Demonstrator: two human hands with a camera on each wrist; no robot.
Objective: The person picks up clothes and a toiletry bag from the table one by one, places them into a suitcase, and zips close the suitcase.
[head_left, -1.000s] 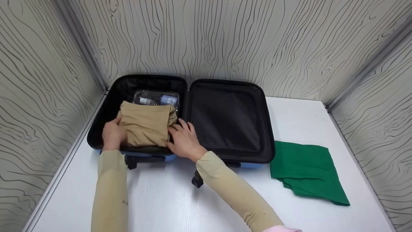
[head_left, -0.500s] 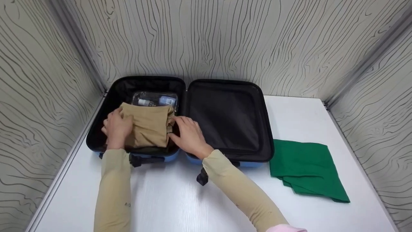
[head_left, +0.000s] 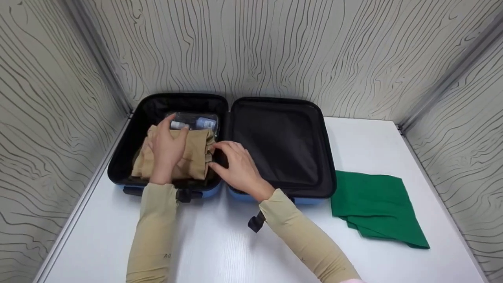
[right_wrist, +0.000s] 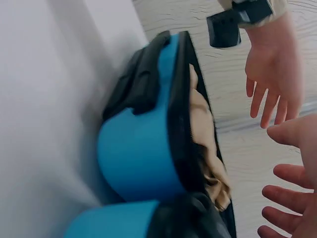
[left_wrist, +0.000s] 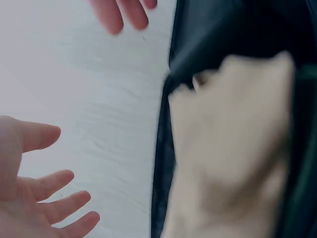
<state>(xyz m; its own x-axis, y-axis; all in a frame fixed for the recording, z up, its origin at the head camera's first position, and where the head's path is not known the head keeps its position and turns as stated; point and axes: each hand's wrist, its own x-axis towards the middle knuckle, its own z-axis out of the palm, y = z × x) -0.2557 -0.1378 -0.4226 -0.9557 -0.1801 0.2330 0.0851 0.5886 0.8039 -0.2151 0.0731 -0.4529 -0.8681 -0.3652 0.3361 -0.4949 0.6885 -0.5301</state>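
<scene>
A folded tan garment point(head_left: 194, 155) lies in the left half of an open suitcase point(head_left: 118, 163) with a blue shell and black lining. Over the garment is my left hand point(head_left: 169, 147), fingers spread and holding nothing. My right hand point(head_left: 237, 165) is at the garment's right edge, thumb and fingers apart. In the left wrist view, my left hand's fingers point(left_wrist: 64, 201) are loosely extended. The right wrist view shows my right hand point(right_wrist: 297, 193) open-fingered beside the blue shell. Behind the garment sits a clear case point(head_left: 188, 117) with small bottles point(head_left: 205, 123), partly covered.
The suitcase's right half point(head_left: 275, 145) lies open with a flat black lining. A green folded cloth point(head_left: 373, 204) rests on the white table point(head_left: 220, 251), right of the suitcase. Patterned panels point(head_left: 275, 47) stand behind and at both sides.
My left hand has moved from the garment's left edge to the right, over its top, and its fingers have spread. My right hand has eased slightly right. The garment's left side looks more rumpled.
</scene>
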